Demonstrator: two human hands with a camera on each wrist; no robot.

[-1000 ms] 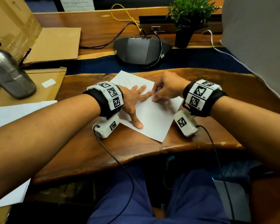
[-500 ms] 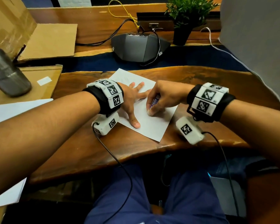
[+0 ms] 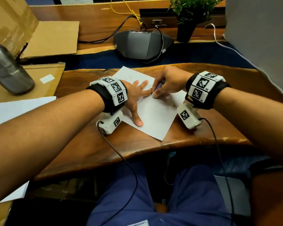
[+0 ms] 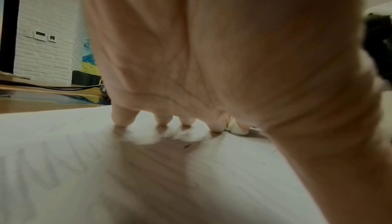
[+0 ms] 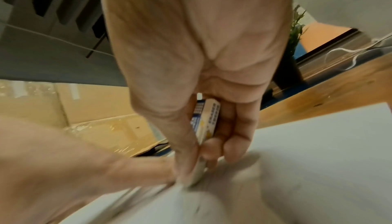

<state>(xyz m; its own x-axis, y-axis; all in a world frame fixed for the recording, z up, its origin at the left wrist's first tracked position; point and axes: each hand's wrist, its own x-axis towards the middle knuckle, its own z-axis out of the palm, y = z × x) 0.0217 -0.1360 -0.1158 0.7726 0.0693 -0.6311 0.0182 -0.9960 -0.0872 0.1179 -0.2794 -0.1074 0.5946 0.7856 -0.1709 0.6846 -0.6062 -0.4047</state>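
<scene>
A white paper sheet (image 3: 153,118) lies tilted on the wooden desk (image 3: 153,150). My left hand (image 3: 137,97) presses flat on it, fingers spread and straight, thumb pointing toward me. In the left wrist view the fingertips (image 4: 123,120) touch the paper (image 4: 106,169). My right hand (image 3: 160,91) pinches a white eraser (image 3: 159,85) in a purple sleeve, its tip down on the sheet right beside my left index finger. The right wrist view shows the eraser (image 5: 206,122) gripped between thumb and fingers, its end on the paper (image 5: 318,160). Faint pencil marks show on the sheet.
A grey conference speaker (image 3: 144,44) with cables sits behind the sheet. Behind it to the right stands a potted plant (image 3: 186,30). A metal bottle (image 3: 6,67) and cardboard (image 3: 52,38) are at the left, with white sheets (image 3: 15,110) below them. A grey panel (image 3: 260,30) rises at the right.
My right hand slid the eraser toward me down the sheet, then back up beside the left index finger. The left hand stayed pressed on the paper.
</scene>
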